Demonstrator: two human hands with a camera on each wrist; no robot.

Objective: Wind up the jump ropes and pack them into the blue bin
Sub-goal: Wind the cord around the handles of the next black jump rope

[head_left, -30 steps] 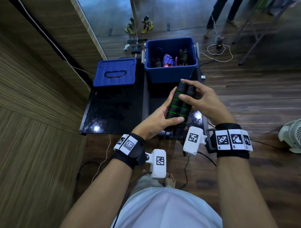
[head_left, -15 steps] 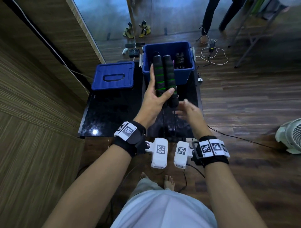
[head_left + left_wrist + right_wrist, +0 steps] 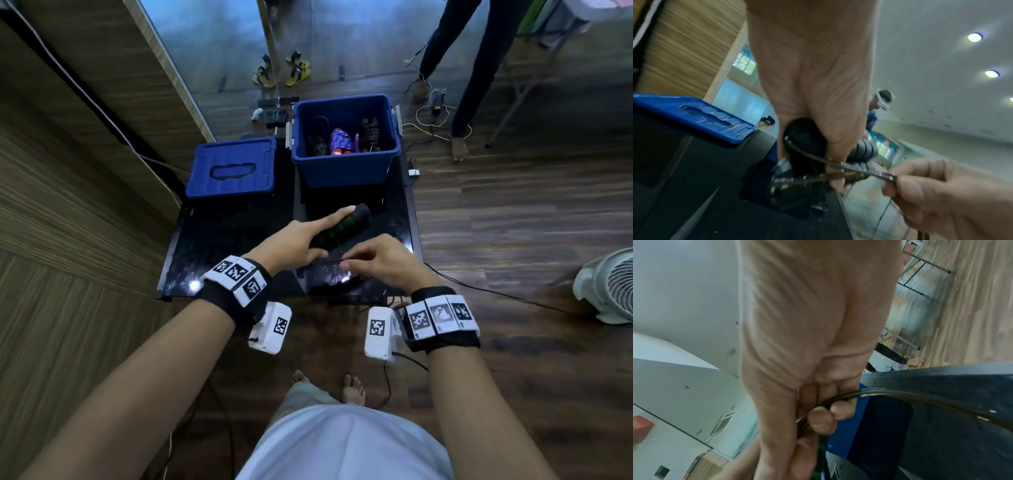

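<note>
— So, what fills the frame's middle?
— A black table [image 3: 219, 240]; the blue bin [image 3: 346, 168] stands at its upper centre with wound ropes [image 3: 339, 142] inside, its lid [image 3: 233, 168] to the left.
— And the hands?
— Centre frame, the left hand [image 3: 291, 245] grips the green-striped handles [image 3: 342, 229]; the right hand [image 3: 380, 263] pinches the thin cord [image 3: 865, 172].

Both forearms reach forward over the counter [image 3: 236, 246], each with a black wrist band. The left hand [image 3: 291, 243] grips the jump rope handles [image 3: 342, 228], its index finger lying straight along them. The right hand [image 3: 380, 263], just beside the left hand, pinches the rope cord [image 3: 869, 173] with curled fingers.
</note>
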